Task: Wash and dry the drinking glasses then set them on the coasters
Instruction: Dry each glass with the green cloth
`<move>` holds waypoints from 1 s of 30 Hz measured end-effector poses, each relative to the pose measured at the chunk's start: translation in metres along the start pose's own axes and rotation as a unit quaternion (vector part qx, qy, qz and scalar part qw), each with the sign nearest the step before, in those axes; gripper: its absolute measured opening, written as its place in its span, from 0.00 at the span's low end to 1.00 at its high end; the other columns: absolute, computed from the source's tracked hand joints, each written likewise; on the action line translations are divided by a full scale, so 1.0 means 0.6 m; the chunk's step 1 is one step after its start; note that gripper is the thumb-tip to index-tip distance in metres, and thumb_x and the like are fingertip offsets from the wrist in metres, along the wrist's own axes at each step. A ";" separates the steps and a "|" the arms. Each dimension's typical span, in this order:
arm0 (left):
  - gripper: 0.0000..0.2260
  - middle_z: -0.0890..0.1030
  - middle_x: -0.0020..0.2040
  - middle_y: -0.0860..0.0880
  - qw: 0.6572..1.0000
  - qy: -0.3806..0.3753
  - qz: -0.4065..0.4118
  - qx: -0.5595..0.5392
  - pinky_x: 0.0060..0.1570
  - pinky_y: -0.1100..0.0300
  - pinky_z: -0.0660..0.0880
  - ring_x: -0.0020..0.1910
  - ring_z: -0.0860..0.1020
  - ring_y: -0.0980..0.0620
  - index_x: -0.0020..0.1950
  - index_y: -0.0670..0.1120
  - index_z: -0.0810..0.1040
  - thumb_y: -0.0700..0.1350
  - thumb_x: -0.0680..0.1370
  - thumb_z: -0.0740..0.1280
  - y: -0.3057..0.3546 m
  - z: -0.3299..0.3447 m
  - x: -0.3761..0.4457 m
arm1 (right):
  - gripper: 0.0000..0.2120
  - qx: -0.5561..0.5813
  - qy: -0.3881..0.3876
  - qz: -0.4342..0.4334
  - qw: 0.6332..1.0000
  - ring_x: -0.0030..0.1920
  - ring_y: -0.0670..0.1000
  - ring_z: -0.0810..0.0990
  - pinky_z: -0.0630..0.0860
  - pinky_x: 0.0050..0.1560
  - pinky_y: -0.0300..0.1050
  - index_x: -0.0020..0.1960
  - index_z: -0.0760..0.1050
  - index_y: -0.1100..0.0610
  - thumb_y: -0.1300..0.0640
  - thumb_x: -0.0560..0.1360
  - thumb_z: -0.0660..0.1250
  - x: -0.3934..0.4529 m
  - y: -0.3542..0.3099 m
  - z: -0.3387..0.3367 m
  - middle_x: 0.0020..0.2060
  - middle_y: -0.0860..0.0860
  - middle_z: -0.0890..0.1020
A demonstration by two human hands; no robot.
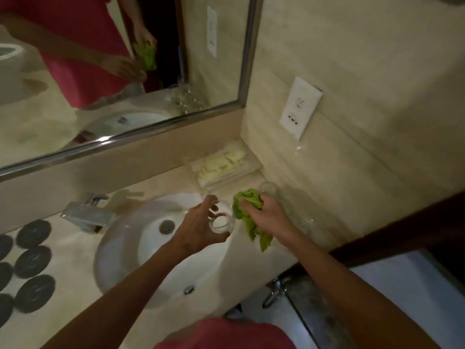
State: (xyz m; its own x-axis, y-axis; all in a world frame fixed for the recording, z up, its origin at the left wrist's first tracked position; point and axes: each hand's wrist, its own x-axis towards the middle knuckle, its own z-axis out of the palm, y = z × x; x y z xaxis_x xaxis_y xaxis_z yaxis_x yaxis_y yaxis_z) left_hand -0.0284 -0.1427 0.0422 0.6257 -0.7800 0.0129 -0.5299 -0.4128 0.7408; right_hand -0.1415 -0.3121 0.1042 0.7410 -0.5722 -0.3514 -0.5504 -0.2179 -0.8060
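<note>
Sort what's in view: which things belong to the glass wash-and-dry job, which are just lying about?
Job:
- drinking glass, held by left hand over the sink
- green cloth, in right hand
- more glasses on the counter to the right
- dark coasters, none with a glass yet
- faucet

Lying about:
- tray of sachets
- wall socket
- mirror

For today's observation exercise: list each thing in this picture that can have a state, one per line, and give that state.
left hand: holds a drinking glass
drinking glass: held over the sink, not on a coaster
right hand: grips the green cloth
green cloth: bunched, one end hanging down
faucet: no water seen running
sink: drain visible, no standing water
coasters: bare, no glasses on them
</note>
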 end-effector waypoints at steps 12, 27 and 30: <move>0.36 0.75 0.65 0.47 0.975 -0.217 -0.030 0.032 0.55 0.51 0.77 0.61 0.77 0.46 0.69 0.47 0.65 0.45 0.65 0.78 0.002 0.236 0.037 | 0.13 0.026 0.148 0.089 0.985 0.46 0.48 0.84 0.82 0.54 0.49 0.49 0.82 0.52 0.43 0.76 0.70 -0.025 0.107 -0.151 0.43 0.48 0.86; 0.46 0.69 0.69 0.49 0.961 -0.265 -0.032 0.076 0.61 0.48 0.73 0.65 0.71 0.46 0.75 0.49 0.60 0.60 0.65 0.79 -0.035 0.255 0.063 | 0.12 0.020 0.053 0.077 0.995 0.49 0.48 0.84 0.81 0.54 0.48 0.56 0.81 0.51 0.47 0.76 0.72 0.004 0.106 -0.145 0.47 0.48 0.85; 0.39 0.73 0.65 0.53 0.959 -0.268 -0.057 0.077 0.59 0.51 0.74 0.61 0.75 0.49 0.71 0.52 0.65 0.68 0.67 0.74 -0.026 0.218 0.074 | 0.11 0.003 0.042 0.056 0.998 0.50 0.48 0.84 0.80 0.50 0.42 0.57 0.80 0.51 0.51 0.76 0.71 0.016 0.098 -0.134 0.48 0.47 0.85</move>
State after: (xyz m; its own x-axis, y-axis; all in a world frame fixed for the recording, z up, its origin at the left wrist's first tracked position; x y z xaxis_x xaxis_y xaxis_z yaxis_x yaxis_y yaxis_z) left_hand -0.0674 -0.2326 -0.0567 0.3219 -0.8386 -0.4395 -0.5800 -0.5416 0.6086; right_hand -0.1977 -0.3936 0.0919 0.6407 -0.6565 -0.3982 -0.6255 -0.1454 -0.7666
